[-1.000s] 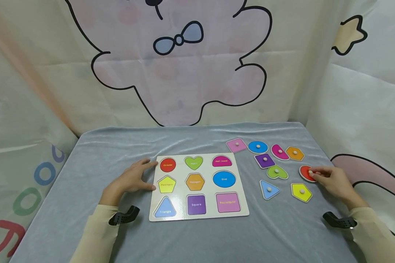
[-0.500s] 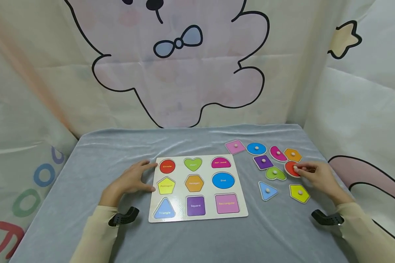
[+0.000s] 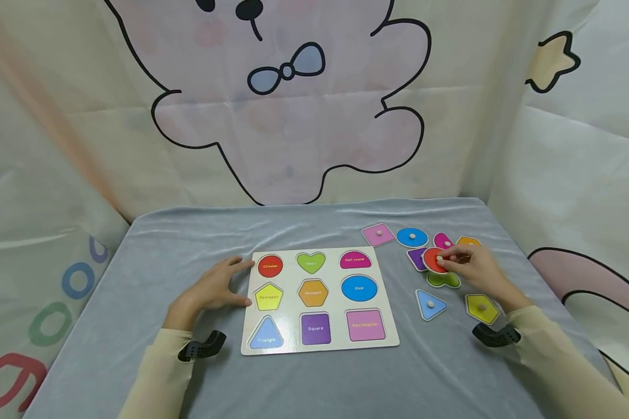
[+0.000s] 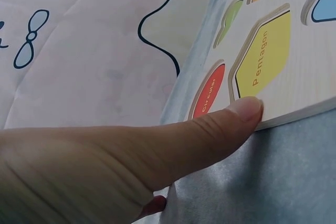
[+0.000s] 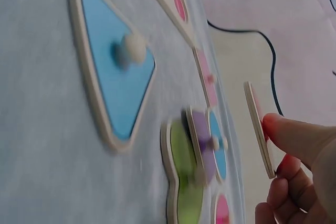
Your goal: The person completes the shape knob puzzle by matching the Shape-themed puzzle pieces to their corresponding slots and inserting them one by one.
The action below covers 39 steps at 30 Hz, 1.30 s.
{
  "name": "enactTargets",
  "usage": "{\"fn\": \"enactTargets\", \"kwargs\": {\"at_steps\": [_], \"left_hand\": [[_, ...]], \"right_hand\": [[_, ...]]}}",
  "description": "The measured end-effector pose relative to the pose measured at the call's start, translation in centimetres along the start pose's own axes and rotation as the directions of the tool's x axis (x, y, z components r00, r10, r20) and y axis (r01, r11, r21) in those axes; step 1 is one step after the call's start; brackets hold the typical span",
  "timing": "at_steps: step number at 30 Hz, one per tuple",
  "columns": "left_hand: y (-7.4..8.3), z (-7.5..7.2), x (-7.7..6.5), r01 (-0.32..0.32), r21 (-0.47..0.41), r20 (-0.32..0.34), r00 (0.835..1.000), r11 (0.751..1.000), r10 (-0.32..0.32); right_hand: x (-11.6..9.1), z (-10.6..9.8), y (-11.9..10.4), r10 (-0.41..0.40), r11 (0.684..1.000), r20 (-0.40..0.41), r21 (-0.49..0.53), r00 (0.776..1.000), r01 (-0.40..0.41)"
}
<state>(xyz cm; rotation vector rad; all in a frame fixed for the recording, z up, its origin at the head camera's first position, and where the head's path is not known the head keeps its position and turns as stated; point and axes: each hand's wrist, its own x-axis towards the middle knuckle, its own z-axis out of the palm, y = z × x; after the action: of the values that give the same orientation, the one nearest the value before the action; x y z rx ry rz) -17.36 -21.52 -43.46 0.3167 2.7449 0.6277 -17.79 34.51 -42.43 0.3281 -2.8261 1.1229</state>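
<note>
A white puzzle board (image 3: 288,343) with labelled coloured recesses lies mid-table. My left hand (image 3: 212,286) touches its left edge with thumb and fingers fairly straight; in the left wrist view the thumb (image 4: 199,140) rests at the edge beside the yellow pentagon recess. By its knob, my right hand (image 3: 477,267) pinches a red round puzzle piece (image 3: 433,261). That piece is lifted above the table, seen edge-on in the right wrist view, and partly covers the purple square piece (image 3: 416,259) and green heart piece (image 3: 444,280) in the head view.
Around the right hand lie a blue triangle piece (image 3: 430,305), yellow pentagon piece (image 3: 482,308), blue oval piece (image 3: 412,237), magenta half-round piece (image 3: 442,240), orange hexagon piece (image 3: 469,240) and pink rectangle piece (image 3: 378,234). Grey cloth (image 3: 314,390) covers the table; printed curtains (image 3: 293,139) hang behind.
My right hand has carried the red round piece leftward from the right side of the pieces, up over the purple square and green heart. The left hand has stayed at the board's edge.
</note>
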Motion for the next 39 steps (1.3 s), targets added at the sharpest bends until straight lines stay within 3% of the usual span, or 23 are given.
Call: {"fn": "enactTargets", "kwargs": {"at_steps": [5,12,24,39], "left_hand": [[0.1,0.1,0.1,0.003,-0.006,-0.002,1.0,1.0,-0.003],[0.1,0.2,0.3,0.007,-0.006,-0.004,1.0,1.0,-0.007],[0.0,0.1,0.2,0.018,-0.001,-0.01,1.0,1.0,-0.018],[0.0,0.2,0.2,0.02,-0.005,-0.001,1.0,1.0,-0.02]], "right_hand": [[1.0,1.4,-1.4,-0.012,0.998,0.033,0.065,0.999,0.01],[2.1,3.3,-2.3,-0.028,0.998,0.054,0.052,0.998,0.025],[3.5,5.2,-4.5,-0.036,0.992,0.125,0.124,0.991,0.02],[5.4,8.5,-6.4,-0.098,0.981,0.145,0.183,0.985,0.071]]}}
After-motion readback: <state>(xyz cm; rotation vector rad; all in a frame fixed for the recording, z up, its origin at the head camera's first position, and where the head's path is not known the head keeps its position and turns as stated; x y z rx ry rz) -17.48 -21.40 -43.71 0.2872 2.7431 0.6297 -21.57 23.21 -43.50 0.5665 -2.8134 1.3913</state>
